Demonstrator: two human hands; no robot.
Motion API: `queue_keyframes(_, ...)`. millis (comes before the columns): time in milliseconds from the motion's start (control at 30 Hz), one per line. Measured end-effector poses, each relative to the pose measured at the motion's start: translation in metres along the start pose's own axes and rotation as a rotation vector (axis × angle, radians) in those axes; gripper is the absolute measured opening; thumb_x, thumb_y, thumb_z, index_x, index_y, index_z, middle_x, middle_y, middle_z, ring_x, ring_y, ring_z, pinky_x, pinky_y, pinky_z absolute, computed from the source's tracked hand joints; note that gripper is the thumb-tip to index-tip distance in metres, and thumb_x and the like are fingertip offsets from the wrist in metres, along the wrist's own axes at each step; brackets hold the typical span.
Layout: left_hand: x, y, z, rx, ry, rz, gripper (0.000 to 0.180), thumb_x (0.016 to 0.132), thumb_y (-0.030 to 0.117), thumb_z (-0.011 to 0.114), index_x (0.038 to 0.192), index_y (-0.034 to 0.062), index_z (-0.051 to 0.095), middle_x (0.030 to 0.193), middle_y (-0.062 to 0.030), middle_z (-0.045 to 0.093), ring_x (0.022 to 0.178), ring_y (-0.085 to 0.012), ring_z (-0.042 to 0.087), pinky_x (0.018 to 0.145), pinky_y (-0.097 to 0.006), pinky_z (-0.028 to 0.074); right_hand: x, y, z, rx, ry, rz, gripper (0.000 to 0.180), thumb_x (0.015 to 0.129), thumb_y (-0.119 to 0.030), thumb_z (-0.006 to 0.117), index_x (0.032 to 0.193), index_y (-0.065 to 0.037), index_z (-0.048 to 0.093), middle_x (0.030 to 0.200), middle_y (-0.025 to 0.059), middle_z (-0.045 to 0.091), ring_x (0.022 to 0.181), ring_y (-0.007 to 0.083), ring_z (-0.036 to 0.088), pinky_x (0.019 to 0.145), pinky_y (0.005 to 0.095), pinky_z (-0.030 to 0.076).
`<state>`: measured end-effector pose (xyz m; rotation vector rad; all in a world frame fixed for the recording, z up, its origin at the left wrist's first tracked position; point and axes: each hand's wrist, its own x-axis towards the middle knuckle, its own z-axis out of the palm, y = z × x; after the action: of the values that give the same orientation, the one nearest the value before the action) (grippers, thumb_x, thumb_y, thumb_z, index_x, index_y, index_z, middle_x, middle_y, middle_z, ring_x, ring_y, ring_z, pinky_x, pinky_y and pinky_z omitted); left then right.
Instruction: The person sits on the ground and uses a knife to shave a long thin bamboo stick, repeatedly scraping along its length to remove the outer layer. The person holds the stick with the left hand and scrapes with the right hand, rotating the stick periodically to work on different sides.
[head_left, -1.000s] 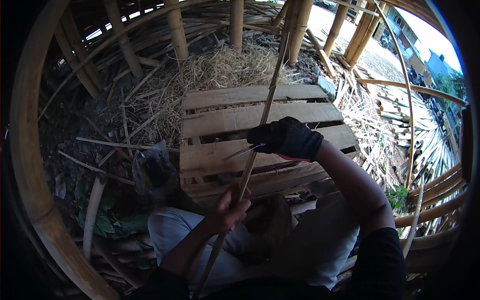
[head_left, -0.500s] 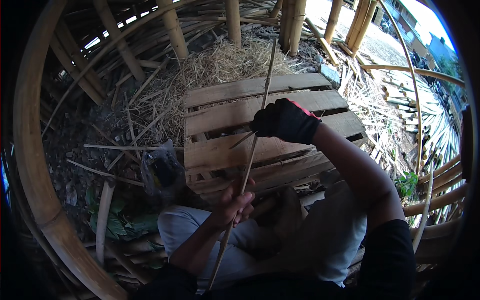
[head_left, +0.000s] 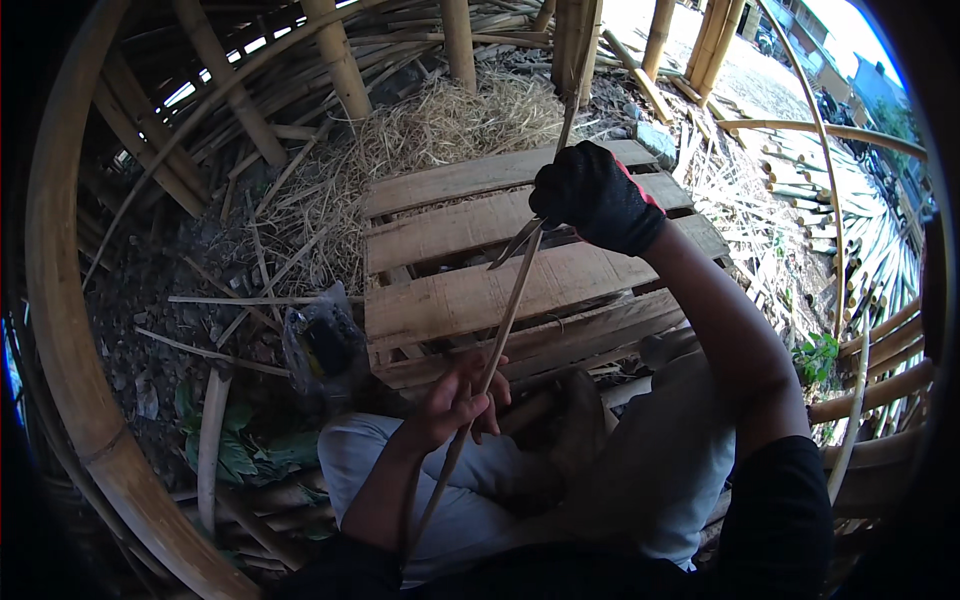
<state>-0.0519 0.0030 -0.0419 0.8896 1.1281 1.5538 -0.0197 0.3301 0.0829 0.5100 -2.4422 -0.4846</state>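
Holds a long, thin bamboo strip (head_left: 513, 310) on a slant, from over the lap up across a slatted wooden pallet (head_left: 440, 302) and beyond its far edge. Supports the lower stretch in the bare left hand (head_left: 452, 402), with the fingers loosely bent around the strip. Clenches the fingers of the right hand (head_left: 595, 200), in a black glove with red edging, over the upper stretch, above the pallet. Shows a narrow, pointed blade-like piece (head_left: 512, 245) jutting from beneath that fist, down to the left, meeting the strip near the glove. Cannot tell, with the glove in the way, about any grip there on the strip itself. Sits at the near side of the pallet in pale grey trousers (head_left: 650, 470), with bent knees. Has a clear plastic bag (head_left: 325, 345) with something dark inside just beside the pallet, on the left. Faces a heap of dry shavings (head_left: 450, 130) past the pallet, then upright bamboo posts (head_left: 340, 60). Has many cut bamboo poles (head_left: 870, 265) lying in sunlight, well off to the right.
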Motion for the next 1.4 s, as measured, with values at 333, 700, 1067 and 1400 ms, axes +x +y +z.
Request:
queue_keyframes(333,-0.004,-0.006,-0.011,-0.192,-0.223,-0.142,0.067,0.099,0.054,0.057,0.134,-0.0017,0.050,0.106,-0.0169,0.066,0.087,-0.0295,0.074,0.069,-0.037,0.060,0.003,-0.029,-0.014,0.192,-0.041,-0.029,0.008,0.078,-0.025,0.069,0.077,-0.020,0.064,0.080,-0.0026,0.060,0.079,0.0211,0.060,0.071,0.0371,0.047)
queue_keyframes(700,-0.022,0.015,0.031,-0.484,0.080,-0.267,0.023,0.105,0.028,0.053,0.114,0.0076,0.049,0.063,0.0045,0.037,0.042,-0.0040,0.035,0.038,-0.021,0.028,0.004,-0.066,-0.008,0.281,-0.126,0.056,0.009,0.084,-0.028,0.069,0.090,-0.021,0.070,0.087,-0.0008,0.068,0.079,0.0200,0.067,0.069,0.0367,0.053)
queue_keyframes(1067,-0.029,0.024,0.023,-0.527,0.179,-0.325,0.027,0.108,0.036,0.049,0.116,0.0108,0.047,0.061,0.0041,0.041,0.037,-0.0055,0.037,0.034,-0.021,0.027,-0.011,-0.073,-0.012,0.562,-0.448,0.432,0.015,0.091,-0.024,0.068,0.103,-0.019,0.075,0.099,0.0052,0.073,0.086,0.0278,0.071,0.074,0.0401,0.056)
queue_keyframes(1400,-0.038,0.010,0.008,-0.790,0.154,-0.273,0.041,0.108,0.047,0.040,0.117,0.0074,0.045,0.055,0.0039,0.038,0.034,-0.0068,0.038,0.031,-0.022,0.031,-0.008,-0.033,-0.018,0.611,-0.474,0.352,0.022,0.097,-0.030,0.061,0.104,-0.015,0.075,0.098,0.0100,0.073,0.091,0.0343,0.070,0.077,0.0441,0.056)
